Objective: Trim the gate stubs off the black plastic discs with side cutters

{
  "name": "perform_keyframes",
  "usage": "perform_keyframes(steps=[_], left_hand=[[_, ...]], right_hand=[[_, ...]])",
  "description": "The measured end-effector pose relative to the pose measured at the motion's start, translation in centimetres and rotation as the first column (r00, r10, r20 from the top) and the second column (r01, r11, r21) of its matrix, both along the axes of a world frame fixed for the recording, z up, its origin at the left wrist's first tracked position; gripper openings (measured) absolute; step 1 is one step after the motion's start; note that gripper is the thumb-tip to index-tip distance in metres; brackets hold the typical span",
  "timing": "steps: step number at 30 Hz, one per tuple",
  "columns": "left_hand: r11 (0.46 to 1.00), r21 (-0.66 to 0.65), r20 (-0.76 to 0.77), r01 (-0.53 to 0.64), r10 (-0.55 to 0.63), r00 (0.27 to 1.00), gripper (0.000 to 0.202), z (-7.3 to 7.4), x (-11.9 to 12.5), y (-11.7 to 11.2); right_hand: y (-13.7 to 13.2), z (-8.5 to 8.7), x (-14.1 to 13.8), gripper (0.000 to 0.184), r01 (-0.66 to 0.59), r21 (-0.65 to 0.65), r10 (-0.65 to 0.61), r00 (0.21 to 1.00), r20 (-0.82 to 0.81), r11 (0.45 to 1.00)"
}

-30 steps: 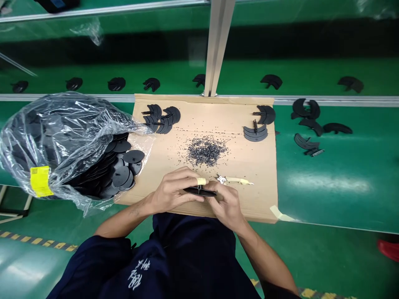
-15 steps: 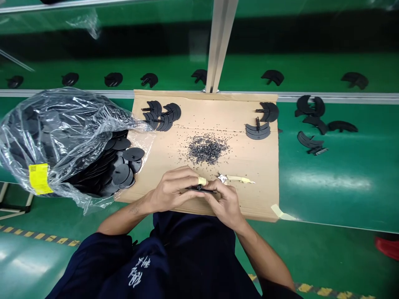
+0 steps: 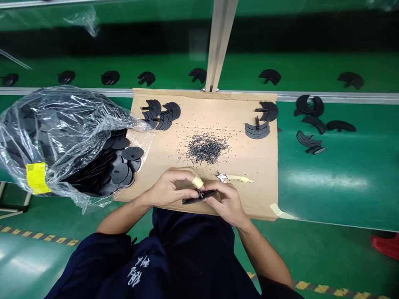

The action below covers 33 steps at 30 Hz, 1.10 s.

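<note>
A thin black plastic part (image 3: 191, 200) with a small raised stem is held low over the near edge of the cardboard. My left hand (image 3: 170, 187) pinches the stem between thumb and a forefinger wrapped in yellow tape. On the other side, my right hand (image 3: 227, 202) grips the part's right end between thumb and fingers. Just beyond my right hand lies a pair of small cutting pliers (image 3: 238, 178) with yellowish handles. Farther off, a pile of tiny black bits (image 3: 207, 148) is scattered over the cardboard sheet (image 3: 249, 162).
A clear plastic bag (image 3: 62, 137) at left spills black discs (image 3: 132, 153). Crescent-shaped black parts rest at the cardboard's back left (image 3: 163, 116) and back right (image 3: 257, 130). More lie on the green table (image 3: 311, 106) at right. Behind a metal rail (image 3: 311, 96), several stand in a row.
The part has tilted, its left end now lower. My left fingers have moved from its edge to its stem. Parts behind the rail appear shifted slightly left.
</note>
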<state>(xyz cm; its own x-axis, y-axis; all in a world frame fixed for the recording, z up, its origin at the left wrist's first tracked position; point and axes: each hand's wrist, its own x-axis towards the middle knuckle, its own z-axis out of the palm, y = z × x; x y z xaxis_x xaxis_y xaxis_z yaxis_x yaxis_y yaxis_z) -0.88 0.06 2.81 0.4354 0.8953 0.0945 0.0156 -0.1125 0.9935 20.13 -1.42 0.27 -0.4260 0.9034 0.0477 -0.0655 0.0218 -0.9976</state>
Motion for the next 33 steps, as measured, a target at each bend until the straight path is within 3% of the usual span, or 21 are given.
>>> perform_keyframes(steps=[6,11,13,16,19,23,25,29,31,33], left_hand=[[1.000,0.008,0.026,0.026,-0.026,0.999,0.022,0.3,0.3,0.1],[0.949,-0.095,0.045,0.301,-0.298,0.953,0.021,1.2,-0.2,0.7],[0.924,-0.124,0.022,0.362,-0.362,0.932,0.024,1.4,-0.6,0.9],[0.960,-0.094,-0.059,0.263,-0.269,0.961,0.043,1.3,-0.9,1.0],[0.985,0.065,-0.170,0.162,-0.149,0.974,0.054,0.7,-0.8,0.6],[0.953,0.289,-0.329,0.092,0.008,0.944,0.018,0.0,-0.4,-0.1],[0.950,0.312,-0.346,0.020,0.093,0.934,0.013,-0.1,-0.8,-0.2],[0.960,0.229,-0.388,-0.160,0.241,0.890,0.015,-0.8,-2.1,-0.6],[0.966,0.175,-0.396,-0.190,0.246,0.885,0.015,-1.4,-2.4,-0.9],[0.971,0.147,-0.384,-0.189,0.232,0.894,0.016,-1.7,-2.4,-1.1]], right_hand=[[0.5,0.3,0.2,0.023,0.069,0.126,-0.063,0.997,-0.047,0.990],[1.0,0.8,0.8,0.026,-0.127,0.166,0.139,0.988,-0.061,0.978],[1.0,0.9,0.8,0.026,-0.171,0.198,0.186,0.981,-0.059,0.965],[0.8,1.0,0.6,0.013,-0.034,0.265,0.036,0.999,0.001,0.964],[0.6,1.0,0.5,0.005,0.062,0.366,-0.116,0.985,0.128,0.929],[1.3,0.6,2.2,0.014,-0.084,0.440,-0.051,0.957,0.285,0.894],[1.8,-0.1,4.1,0.027,-0.120,0.474,-0.108,0.899,0.425,0.872],[1.8,-1.6,8.0,0.030,-0.146,0.464,-0.283,0.622,0.730,0.874],[1.1,-2.0,8.6,0.038,-0.169,0.440,-0.290,0.542,0.789,0.882],[0.3,-2.0,8.5,0.058,-0.198,0.438,-0.293,0.503,0.813,0.877]])
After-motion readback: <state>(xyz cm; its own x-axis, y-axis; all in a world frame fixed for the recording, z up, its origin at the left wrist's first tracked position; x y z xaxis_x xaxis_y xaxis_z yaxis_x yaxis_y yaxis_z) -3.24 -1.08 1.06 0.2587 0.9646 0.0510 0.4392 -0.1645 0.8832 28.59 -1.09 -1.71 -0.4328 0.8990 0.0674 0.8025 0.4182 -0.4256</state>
